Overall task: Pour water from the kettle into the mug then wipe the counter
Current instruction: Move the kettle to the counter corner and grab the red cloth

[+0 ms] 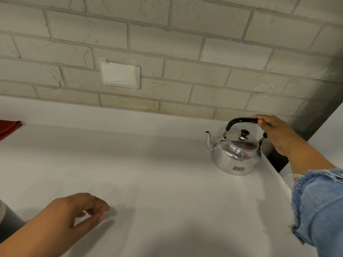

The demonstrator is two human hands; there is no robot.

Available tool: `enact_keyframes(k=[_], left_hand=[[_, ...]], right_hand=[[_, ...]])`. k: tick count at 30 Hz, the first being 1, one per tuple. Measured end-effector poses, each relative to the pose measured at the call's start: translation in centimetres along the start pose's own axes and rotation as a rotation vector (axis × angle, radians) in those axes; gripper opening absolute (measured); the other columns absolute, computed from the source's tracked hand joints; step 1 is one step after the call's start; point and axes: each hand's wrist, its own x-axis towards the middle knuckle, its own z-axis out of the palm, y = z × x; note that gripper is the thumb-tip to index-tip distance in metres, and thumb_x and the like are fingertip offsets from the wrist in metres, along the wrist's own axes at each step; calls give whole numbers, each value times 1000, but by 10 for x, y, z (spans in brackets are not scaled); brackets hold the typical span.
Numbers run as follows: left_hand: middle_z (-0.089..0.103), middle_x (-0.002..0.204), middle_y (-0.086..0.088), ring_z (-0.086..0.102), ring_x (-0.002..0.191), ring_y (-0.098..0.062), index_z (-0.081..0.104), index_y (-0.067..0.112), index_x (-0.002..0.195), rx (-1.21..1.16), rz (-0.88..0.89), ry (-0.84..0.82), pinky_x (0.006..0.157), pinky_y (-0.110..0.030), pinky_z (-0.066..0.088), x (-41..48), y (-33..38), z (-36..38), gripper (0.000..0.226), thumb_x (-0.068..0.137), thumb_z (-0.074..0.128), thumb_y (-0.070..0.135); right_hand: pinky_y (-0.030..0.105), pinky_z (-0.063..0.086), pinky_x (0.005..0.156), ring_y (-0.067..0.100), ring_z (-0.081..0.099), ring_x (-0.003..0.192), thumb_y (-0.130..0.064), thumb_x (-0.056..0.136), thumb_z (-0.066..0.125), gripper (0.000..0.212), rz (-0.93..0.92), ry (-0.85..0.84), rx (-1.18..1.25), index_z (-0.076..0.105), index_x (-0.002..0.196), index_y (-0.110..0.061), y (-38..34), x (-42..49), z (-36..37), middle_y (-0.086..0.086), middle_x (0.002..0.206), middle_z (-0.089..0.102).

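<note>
A shiny steel kettle (234, 153) with a black arched handle and a brown lid knob stands on the white counter (148, 173) at the right, its spout pointing left. My right hand (276, 134) grips the right end of the handle from above. My left hand (74, 214) hovers low over the counter at the near left, fingers loosely curled and holding nothing. A red cloth (9, 127) lies at the far left edge. No mug is in view.
A pale brick wall (185, 52) backs the counter, with a taped-over white plate (119, 75) on it. The counter's right edge runs just beside the kettle, with a dark gap (276, 158) beyond it. A grey object (7, 221) sits at the near left edge.
</note>
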Motion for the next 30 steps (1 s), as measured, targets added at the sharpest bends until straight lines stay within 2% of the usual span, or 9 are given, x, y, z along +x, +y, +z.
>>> enact_keyframes(k=[3, 6, 8, 12, 15, 19, 23, 28, 30], left_hand=[[68, 83, 30, 66, 74, 9, 63, 59, 91, 7, 19, 0, 70, -3, 47, 1, -2, 1, 53, 73, 77, 12], [68, 84, 30, 66, 75, 8, 62, 58, 94, 21, 30, 1, 71, -3, 47, 1, -3, 1, 50, 74, 77, 14], [68, 85, 29, 66, 76, 8, 62, 58, 94, 25, 32, 3, 71, -4, 47, 0, -2, 0, 48, 75, 76, 17], [68, 87, 30, 66, 77, 8, 62, 59, 95, 28, 28, -17, 72, -8, 48, -1, 0, 0, 42, 76, 74, 24], [68, 88, 30, 66, 78, 7, 61, 59, 96, 36, 28, -36, 73, -9, 48, -2, 1, 0, 42, 77, 74, 24], [68, 88, 31, 65, 77, 8, 60, 60, 96, 47, 26, -43, 73, -9, 48, -5, 0, 2, 47, 76, 76, 21], [68, 88, 30, 65, 78, 8, 60, 61, 96, 30, 14, -40, 75, -8, 47, -7, 2, 1, 44, 76, 75, 24], [66, 92, 33, 64, 83, 8, 59, 61, 97, 0, 36, -40, 78, -7, 45, -8, 13, -4, 42, 79, 71, 25], [66, 93, 34, 64, 84, 8, 60, 61, 95, -13, 48, -27, 76, -10, 48, -10, 17, -9, 38, 80, 70, 28]], right_hand=[[43, 39, 104, 23, 49, 117, -22, 98, 45, 41, -7, 25, -21, 64, 91, -57, 0, -5, 1, -2, 118, 52], [42, 39, 104, 22, 49, 114, -20, 98, 44, 40, -5, 16, -32, 63, 93, -55, -1, -18, 1, -5, 118, 50], [36, 39, 101, 19, 50, 108, -17, 98, 45, 42, -30, 24, -14, 63, 94, -54, 1, -32, 3, -5, 117, 50], [15, 33, 91, 2, 51, 103, -11, 96, 49, 41, -67, -1, -20, 64, 95, -50, 0, -53, 5, -6, 114, 50], [8, 31, 88, 9, 51, 100, -5, 91, 56, 32, -68, -100, -168, 65, 106, -32, 8, -67, 15, -2, 109, 52], [-3, 30, 83, 13, 48, 103, -3, 89, 59, 27, -42, -43, -164, 67, 110, -18, 17, -83, 31, 0, 110, 52], [1, 30, 83, 12, 49, 103, -6, 89, 60, 25, 5, 3, -164, 68, 109, -18, 12, -87, 32, 1, 112, 53], [22, 32, 97, 24, 52, 109, -4, 87, 63, 26, 68, -24, -294, 68, 112, -12, -9, -87, 32, 11, 119, 54], [22, 34, 98, 28, 51, 114, -4, 87, 63, 31, 102, 74, -303, 65, 116, -14, -25, -91, 39, 13, 126, 49]])
